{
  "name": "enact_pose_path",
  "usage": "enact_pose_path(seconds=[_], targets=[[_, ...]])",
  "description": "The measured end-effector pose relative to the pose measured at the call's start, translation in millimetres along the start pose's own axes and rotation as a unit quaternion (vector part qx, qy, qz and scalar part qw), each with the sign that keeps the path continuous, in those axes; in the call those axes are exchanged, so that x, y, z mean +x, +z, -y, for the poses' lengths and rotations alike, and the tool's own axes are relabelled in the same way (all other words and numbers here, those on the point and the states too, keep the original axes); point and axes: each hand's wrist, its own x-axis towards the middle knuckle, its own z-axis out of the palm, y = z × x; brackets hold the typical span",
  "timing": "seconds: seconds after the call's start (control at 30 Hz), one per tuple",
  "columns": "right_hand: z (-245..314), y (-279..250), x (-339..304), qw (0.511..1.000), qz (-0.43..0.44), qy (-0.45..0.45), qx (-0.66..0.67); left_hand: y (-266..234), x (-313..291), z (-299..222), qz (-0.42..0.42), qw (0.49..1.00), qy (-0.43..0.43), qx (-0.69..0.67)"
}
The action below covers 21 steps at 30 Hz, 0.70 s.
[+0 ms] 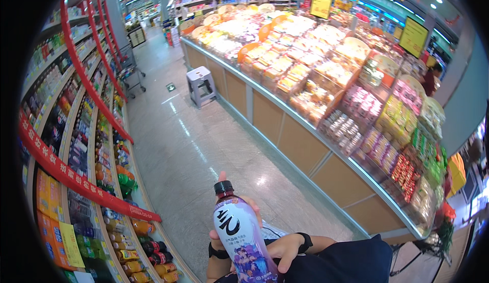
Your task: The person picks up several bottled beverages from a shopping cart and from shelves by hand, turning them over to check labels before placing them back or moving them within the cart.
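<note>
A drink bottle (240, 234) with a black cap and a white-and-purple printed label tilts up in front of me at the bottom centre. My left hand (216, 239) wraps it from behind; fingers show on both sides, and one fingertip sticks up beyond the cap. At the bottle's lower right side, my right hand (286, 251) lies against it, its thumb in view and its other fingers mostly hidden. Black bands circle both wrists.
Shelves (94, 155) of bottled drinks with red rails run along my left. To the right stands a long display counter (285, 115) of packaged sweets. A grey stool (200, 79) stands on the aisle floor, with a shopping cart (131, 71) farther left. A person (433, 79) is beyond the counter.
</note>
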Motion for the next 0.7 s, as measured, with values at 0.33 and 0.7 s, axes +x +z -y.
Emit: enact_pose_path(seconds=[0.33,0.7], targets=[[10.0,-130.9,58.9,0.981,0.077,0.09,0.155,-90.0,41.9,-79.8,-0.075,0.991,0.084,0.077],[65.5,-274.9,115.8,0.971,0.184,0.133,0.079,-148.2,140.9,-146.8,-0.067,0.978,0.17,0.1]])
